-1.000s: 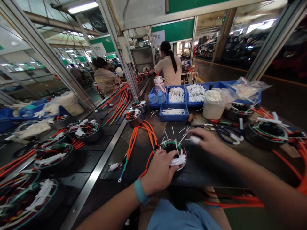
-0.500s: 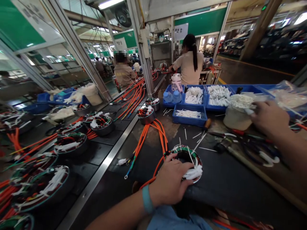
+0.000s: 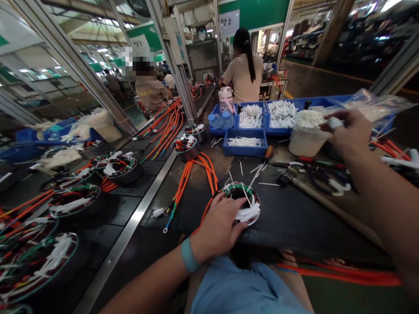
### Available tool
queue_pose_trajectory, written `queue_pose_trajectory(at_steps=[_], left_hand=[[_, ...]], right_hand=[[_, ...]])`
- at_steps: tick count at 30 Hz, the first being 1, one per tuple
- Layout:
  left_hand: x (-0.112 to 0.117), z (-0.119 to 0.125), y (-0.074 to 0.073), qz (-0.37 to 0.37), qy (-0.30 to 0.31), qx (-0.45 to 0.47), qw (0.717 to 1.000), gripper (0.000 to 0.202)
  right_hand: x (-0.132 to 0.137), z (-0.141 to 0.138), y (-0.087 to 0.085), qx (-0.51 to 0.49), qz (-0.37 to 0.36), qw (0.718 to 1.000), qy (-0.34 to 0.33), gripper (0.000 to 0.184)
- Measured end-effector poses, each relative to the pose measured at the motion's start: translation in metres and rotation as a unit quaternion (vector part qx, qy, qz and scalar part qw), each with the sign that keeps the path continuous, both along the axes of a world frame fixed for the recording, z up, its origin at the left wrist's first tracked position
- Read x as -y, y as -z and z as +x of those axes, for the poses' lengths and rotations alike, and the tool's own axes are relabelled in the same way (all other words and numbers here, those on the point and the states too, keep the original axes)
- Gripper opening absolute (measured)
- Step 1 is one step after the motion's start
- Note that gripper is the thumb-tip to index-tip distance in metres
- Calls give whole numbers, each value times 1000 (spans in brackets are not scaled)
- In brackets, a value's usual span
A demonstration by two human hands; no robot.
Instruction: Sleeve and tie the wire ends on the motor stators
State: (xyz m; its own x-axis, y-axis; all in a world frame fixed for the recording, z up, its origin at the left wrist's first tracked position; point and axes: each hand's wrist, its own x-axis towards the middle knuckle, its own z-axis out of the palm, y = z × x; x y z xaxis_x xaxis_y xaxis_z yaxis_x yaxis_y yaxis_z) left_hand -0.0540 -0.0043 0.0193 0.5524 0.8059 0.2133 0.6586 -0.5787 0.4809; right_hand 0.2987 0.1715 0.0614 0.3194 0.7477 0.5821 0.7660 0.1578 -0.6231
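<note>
Overhead strip lights above the grey frame post (image 3: 183, 87) wash my bench evenly; shadows stay soft. Beyond that post the hall looks dim, perhaps blurred. Edges bow outward, and my right forearm (image 3: 386, 205) smears.

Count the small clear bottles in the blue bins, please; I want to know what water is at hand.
2: one on the left and one on the right, side by side in the leftmost bin, before the pink-lidded jug. More may be hidden.

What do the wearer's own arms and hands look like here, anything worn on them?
Both forearms are bare, with no sleeves or gloves in view. The left hand has a plain teal wristband at the wrist. The right hand shows no band, watch or ring that I can make out.
</note>
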Motion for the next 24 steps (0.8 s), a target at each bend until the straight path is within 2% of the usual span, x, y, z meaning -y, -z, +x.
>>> queue_pose_trajectory(at_steps=[3, 5, 6, 7, 8, 10, 11, 14, 17, 21, 24], left_hand=[[1, -1, -2, -16, -19, 24, 999, 53], [-1, -2, -4, -36, -12, 27, 999, 57], [-3, -2, -4, -43, -8, 26, 999, 56], [-4, -3, -4, -46, -4, 23, 999, 55], [-4, -3, -4, -45, -2, 21, 999, 52], [-5, -3, -4, -36, 2, 17, 999, 49], [-5, -3, -3, -32, 4, 16, 999, 50], [-4, -4, -1, -31, 11, 16, 999, 54], [-5, -5, 1, -28, 9, 15, 999, 51], [-6, -5, 3, -13, 12, 10, 1000, 52], [-5, -3, 3, 5, 23, -12, 1000, 54]], right_hand=[[68, -32, 7, -4, 15, 997, -77, 35], [130, -57, 20, 0, 15, 980, -197, 22], [162, -68, 29, 19, 10, 961, -277, 22], [192, -77, 39, 48, 3, 926, -374, 27], [219, -85, 50, 69, -18, 898, -434, 35], [259, -95, 72, 83, -38, 871, -482, 50], [272, -98, 82, 86, -40, 867, -489, 56], [290, -102, 105, 84, -16, 873, -480, 64], [293, -103, 116, 76, -12, 878, -472, 64], [299, -104, 119, 67, -25, 869, -489, 64], [294, -114, 115, 57, -10, 878, -476, 62]])
